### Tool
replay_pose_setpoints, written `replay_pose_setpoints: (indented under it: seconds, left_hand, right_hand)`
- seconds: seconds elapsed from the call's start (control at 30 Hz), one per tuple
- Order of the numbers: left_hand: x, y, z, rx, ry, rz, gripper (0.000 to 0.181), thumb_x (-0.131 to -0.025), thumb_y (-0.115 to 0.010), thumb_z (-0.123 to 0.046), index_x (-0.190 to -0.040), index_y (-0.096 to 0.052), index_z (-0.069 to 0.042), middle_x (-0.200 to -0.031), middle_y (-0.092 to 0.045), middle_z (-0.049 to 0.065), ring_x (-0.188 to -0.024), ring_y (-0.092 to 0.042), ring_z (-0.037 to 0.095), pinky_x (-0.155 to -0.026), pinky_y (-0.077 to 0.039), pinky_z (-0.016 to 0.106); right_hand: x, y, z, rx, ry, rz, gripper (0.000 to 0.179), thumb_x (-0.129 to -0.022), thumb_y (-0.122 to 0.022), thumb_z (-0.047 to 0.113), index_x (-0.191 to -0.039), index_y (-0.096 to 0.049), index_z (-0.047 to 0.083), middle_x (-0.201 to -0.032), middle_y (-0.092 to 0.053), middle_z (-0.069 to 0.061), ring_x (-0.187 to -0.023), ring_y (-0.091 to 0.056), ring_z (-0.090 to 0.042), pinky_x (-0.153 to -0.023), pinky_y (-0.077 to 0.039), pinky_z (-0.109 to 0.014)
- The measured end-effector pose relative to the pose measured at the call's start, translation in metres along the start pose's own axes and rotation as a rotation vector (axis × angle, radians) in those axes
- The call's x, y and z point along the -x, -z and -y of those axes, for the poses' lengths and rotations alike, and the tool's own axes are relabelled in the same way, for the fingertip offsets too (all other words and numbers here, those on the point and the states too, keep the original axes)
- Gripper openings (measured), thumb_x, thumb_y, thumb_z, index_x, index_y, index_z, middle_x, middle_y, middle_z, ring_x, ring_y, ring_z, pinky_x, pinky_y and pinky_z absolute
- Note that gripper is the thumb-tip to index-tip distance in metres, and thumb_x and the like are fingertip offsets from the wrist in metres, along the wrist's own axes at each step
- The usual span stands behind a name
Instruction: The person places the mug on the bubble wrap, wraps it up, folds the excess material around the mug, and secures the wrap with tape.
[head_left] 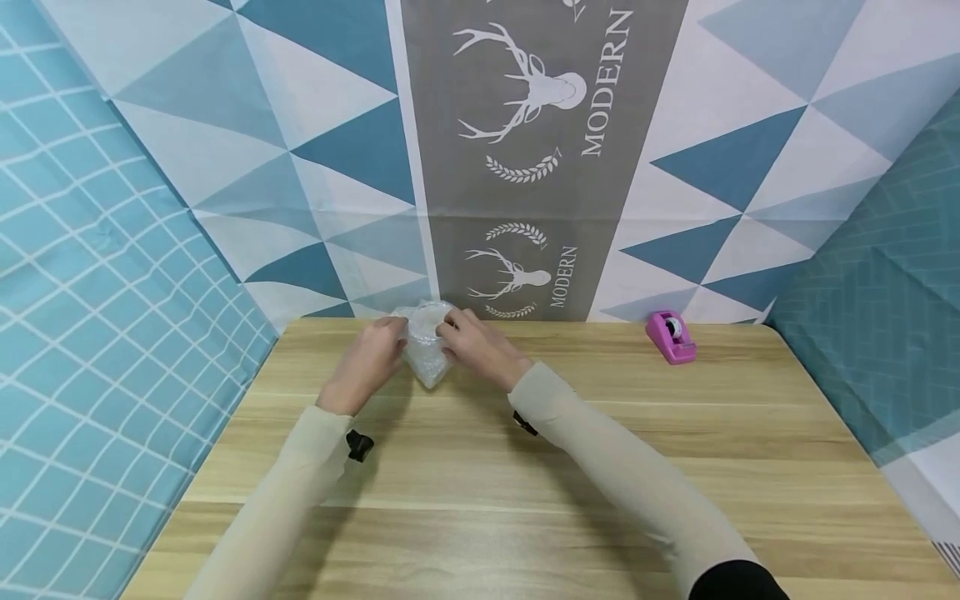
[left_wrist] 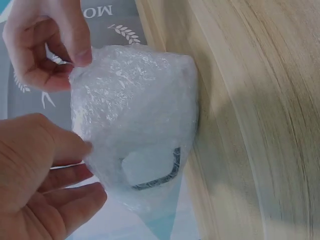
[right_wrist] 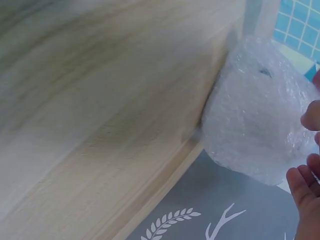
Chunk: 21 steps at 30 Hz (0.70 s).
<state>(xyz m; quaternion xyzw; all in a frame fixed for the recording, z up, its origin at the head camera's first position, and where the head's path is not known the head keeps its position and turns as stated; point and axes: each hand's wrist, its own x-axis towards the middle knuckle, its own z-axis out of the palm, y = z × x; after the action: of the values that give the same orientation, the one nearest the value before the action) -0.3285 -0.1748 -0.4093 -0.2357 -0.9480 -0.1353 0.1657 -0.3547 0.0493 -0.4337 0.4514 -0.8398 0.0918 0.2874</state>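
A mug-like thing in clear bubble wrap (head_left: 427,362) stands at the back edge of the table, left of the middle. Its round pale top faces up in the head view. Through the wrap (left_wrist: 120,100) in the left wrist view shows a dark curved band like a handle's edge. My left hand (head_left: 369,360) pinches the wrap's upper edge from the left. On the other side my right hand (head_left: 483,346) pinches the rim of the wrap between thumb and fingers. In the right wrist view the wrapped thing (right_wrist: 255,115) is right of centre, with fingertips at its upper edge.
A pink tape dispenser (head_left: 671,337) with a roll in it sits at the back right of the wooden table (head_left: 480,483). Patterned cloth with deer heads (head_left: 517,275) hangs directly behind the table. Blue checked cloth (head_left: 97,333) covers the left side.
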Motion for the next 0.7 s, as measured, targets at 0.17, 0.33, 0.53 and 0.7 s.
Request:
replay_pose_setpoints:
  seconds: [0.17, 0.33, 0.53, 0.7]
  left_hand:
    - [0.000, -0.001, -0.001, 0.020, -0.035, 0.014, 0.045, -0.097, -0.072, -0.022, -0.125, -0.064, 0.013, -0.123, -0.067, 0.031, -0.109, -0.068, 0.044, -0.092, -0.059, 0.053]
    - [0.000, -0.004, -0.001, -0.004, -0.005, 0.045, 0.058, -0.095, -0.076, -0.033, -0.127, -0.062, 0.013, -0.127, -0.064, 0.032, -0.109, -0.068, 0.044, -0.092, -0.059, 0.052]
    - [-0.001, -0.008, -0.001, 0.006, 0.028, 0.015, 0.055, -0.092, -0.080, -0.028, -0.124, -0.063, 0.013, -0.126, -0.062, 0.033, -0.109, -0.067, 0.043, -0.092, -0.059, 0.051]
    - [-0.005, -0.010, 0.000, 0.010, 0.049, 0.021, 0.055, -0.091, -0.080, -0.028, -0.124, -0.063, 0.014, -0.125, -0.062, 0.033, -0.109, -0.066, 0.044, -0.092, -0.059, 0.051]
  right_hand:
    - [0.003, 0.000, 0.001, -0.028, 0.003, -0.019, 0.022, -0.090, -0.075, 0.002, -0.110, -0.065, 0.002, -0.106, -0.059, -0.012, -0.093, -0.060, -0.028, -0.080, -0.056, -0.031]
    - [0.000, -0.004, 0.002, -0.042, -0.020, -0.020, 0.021, -0.091, -0.073, 0.000, -0.110, -0.066, 0.002, -0.108, -0.060, -0.012, -0.095, -0.060, -0.029, -0.083, -0.057, -0.031]
    - [-0.005, -0.008, 0.002, -0.039, -0.056, 0.001, 0.017, -0.092, -0.072, 0.001, -0.109, -0.067, 0.002, -0.109, -0.061, -0.012, -0.094, -0.061, -0.028, -0.084, -0.057, -0.030]
    - [-0.008, -0.008, 0.001, -0.025, -0.070, 0.028, 0.017, -0.092, -0.073, 0.001, -0.108, -0.068, 0.002, -0.108, -0.062, -0.011, -0.095, -0.062, -0.028, -0.084, -0.058, -0.028]
